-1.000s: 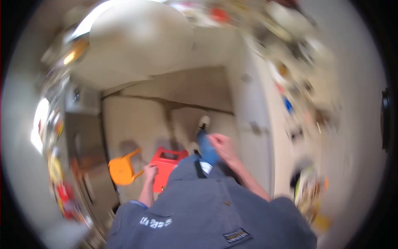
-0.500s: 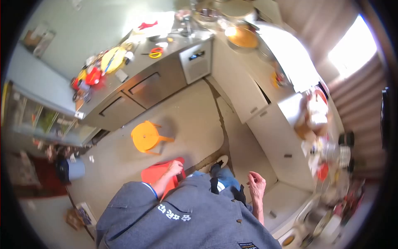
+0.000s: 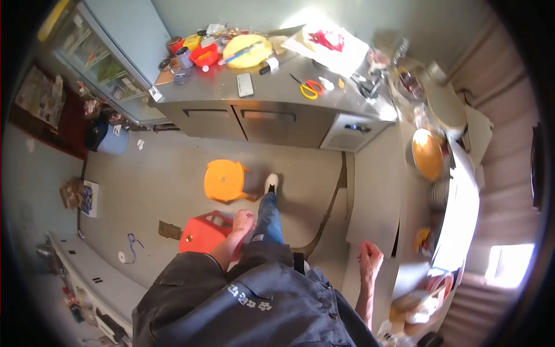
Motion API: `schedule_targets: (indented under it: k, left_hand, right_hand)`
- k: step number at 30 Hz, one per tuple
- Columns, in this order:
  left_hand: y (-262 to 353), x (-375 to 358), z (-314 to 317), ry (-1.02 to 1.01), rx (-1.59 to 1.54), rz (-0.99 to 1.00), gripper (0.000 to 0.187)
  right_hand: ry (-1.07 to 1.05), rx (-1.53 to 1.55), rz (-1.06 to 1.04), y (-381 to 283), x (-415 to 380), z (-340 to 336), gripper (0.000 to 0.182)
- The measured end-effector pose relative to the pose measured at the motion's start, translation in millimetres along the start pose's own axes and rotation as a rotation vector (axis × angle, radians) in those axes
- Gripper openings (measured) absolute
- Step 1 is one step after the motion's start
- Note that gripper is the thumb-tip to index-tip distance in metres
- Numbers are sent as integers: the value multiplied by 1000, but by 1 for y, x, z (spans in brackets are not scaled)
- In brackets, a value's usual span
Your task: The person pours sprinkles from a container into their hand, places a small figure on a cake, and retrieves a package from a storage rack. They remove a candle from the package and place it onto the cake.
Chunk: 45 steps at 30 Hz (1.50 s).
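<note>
My hands are apart, one at each side of my body, and by the look of it I am in the middle of a step rather than handling anything. My left hand [image 3: 243,221] has its fingers curled in above the near side of the red stool [image 3: 199,232]; the two overlap from up here, and I cannot tell whether they touch. My right hand [image 3: 370,255] is curled loosely beside the white cabinet [image 3: 376,202] — I see nothing in either hand, though the bent fingers hide my palms, so how tightly they close I cannot tell. Just beyond my left hand is the orange stool [image 3: 224,180], with one white shoe [image 3: 272,180] on the floor to its right. Well ahead of both hands runs the steel tabletop [image 3: 211,91], where a phone [image 3: 245,85] lies short of a round yellow thing [image 3: 248,52], and scissors [image 3: 310,89] with red and yellow handles lie farther right. A copper-coloured pan [image 3: 428,156] is ahead and to the right of my right hand. As I judge it, a further step calls for keeping my feet clear of both stools — and my left arm free of the red one.
</note>
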<state>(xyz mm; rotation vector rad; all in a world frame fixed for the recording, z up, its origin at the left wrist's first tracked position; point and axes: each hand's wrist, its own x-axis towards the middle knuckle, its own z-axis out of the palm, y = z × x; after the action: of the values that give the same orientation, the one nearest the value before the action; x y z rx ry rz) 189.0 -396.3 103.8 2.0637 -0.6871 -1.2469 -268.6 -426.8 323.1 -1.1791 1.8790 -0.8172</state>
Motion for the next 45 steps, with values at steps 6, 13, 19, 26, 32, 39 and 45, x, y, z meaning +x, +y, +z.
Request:
schedule_targets:
  k: [6,13,19,26,32,39,45]
  left_hand:
    - [79,153,-13,-110,206,-70,41]
    - [199,297,-51,-180,45,-123,36]
    - [221,323,-66,-182,22,-108,34]
    - [198,279,-33,-168,142,-205,16]
    - [257,280,40,-328,366,-157,15]
    - [442,285,231,-467,468,369,18]
    - [550,251,397,-627,444,811,17]
  right_hand:
    - [-126,47,208,-78,85,110,22]
    - [-109,-198,-105,-213,167,179,22]
    - [-63,-170,106,-228,228,180,18]
    - [77,-121,-182,-218,333,145,15]
    - [503,-222,-248,-173,539,-15,17]
    - [215,-340,-43,-164,688,-91,25]
    - [-207,-552,273,-169,736,-84,33]
